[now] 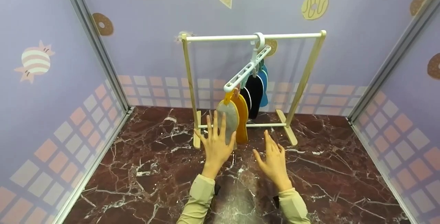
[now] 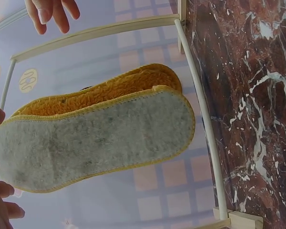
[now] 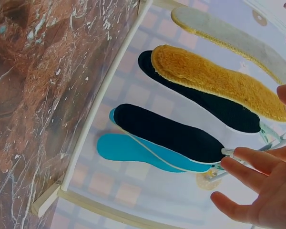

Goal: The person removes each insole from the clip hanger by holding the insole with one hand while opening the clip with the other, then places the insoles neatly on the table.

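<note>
Several insoles hang in a row from a white clip hanger [image 1: 248, 68]. Nearest is a grey-faced insole [image 2: 100, 138] with yellow edging, then a fuzzy yellow insole [image 3: 219, 81]. Behind them come black insoles [image 3: 167, 131] and blue ones [image 3: 133, 150]. My left hand [image 1: 217, 146], its fingers spread and straight, is in front of the grey insole; whether it touches cannot be made out. To the right of the row, my right hand [image 1: 274, 162] is held up with fingers loosely extended, holding nothing.
The hanger hooks over the top bar [image 1: 220, 38] of a small wooden rack [image 1: 306, 76], which stands on a dark red marbled surface [image 1: 154, 179]. Patterned lilac panels [image 1: 137, 55] enclose the back and sides. A white lower bar [image 1: 264, 125] joins the rack's feet.
</note>
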Tool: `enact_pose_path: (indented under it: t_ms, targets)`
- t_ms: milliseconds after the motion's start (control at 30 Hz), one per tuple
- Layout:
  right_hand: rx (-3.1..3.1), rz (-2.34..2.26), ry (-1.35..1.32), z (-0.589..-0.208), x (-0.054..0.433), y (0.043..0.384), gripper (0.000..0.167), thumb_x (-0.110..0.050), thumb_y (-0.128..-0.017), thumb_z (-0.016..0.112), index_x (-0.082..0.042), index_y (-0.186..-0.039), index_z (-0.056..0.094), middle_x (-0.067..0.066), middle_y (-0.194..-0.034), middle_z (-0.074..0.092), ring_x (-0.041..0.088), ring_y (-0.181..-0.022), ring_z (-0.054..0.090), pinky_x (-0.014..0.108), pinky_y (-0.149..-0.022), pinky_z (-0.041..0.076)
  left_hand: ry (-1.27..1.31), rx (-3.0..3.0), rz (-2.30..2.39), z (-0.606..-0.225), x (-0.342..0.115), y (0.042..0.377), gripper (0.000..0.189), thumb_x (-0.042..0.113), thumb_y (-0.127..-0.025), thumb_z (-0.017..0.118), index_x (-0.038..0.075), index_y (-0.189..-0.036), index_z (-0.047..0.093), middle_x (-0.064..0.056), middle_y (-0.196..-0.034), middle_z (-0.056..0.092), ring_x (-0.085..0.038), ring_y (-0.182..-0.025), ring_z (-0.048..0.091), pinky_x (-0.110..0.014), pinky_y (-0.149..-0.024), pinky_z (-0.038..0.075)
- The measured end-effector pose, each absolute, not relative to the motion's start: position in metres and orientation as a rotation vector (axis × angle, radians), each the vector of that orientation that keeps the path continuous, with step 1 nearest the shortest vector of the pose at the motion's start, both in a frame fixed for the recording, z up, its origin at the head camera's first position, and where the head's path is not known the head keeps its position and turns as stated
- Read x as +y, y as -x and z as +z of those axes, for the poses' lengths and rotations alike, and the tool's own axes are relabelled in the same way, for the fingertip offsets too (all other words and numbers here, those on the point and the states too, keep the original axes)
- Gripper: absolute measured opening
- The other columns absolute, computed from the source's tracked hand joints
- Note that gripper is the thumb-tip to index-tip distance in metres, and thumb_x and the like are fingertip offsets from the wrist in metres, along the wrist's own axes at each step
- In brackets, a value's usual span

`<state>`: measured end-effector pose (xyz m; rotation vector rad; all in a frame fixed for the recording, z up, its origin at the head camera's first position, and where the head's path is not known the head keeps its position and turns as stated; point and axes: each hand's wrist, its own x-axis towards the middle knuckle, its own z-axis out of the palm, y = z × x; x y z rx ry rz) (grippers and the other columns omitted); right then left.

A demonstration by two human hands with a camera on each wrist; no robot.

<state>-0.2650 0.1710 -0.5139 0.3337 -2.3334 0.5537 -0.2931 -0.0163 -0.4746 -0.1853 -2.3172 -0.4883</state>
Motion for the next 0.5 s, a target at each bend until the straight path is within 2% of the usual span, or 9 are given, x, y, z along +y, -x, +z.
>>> enact_pose_path:
  t_ms: [267,500]
  targets:
    - [-2.321,0.542,-0.336,-0.5102,0.1714,0.2622,0.073,-0.031,-0.079,0.063,-0.001,-0.137,0.030,0.015,-0.129,0.050,0.028,-0.114,0.052,0.051,-0.091,0.034,0.199,-2.335,-0.464,-0.4717,-0.0136,0.2952,0.064,0.049,-0.087,0.042,0.024,-0.142,0.021,-0.005,-0.149,0.021,-0.028,-0.139,0.006,-0.069,-0.098,-0.008]
    - [-2.310,0.545,-0.341,-0.5093,0.1710,0.2627,0.072,-0.030,-0.079,0.063,0.000,-0.136,0.031,0.015,-0.129,0.051,0.028,-0.114,0.052,0.050,-0.092,0.032,0.190,-2.350,-0.460,-0.4692,-0.0126,0.2960,0.064,0.049,-0.087,0.042,0.025,-0.142,0.019,-0.004,-0.149,0.021,-0.032,-0.138,0.010,-0.070,-0.097,-0.008]
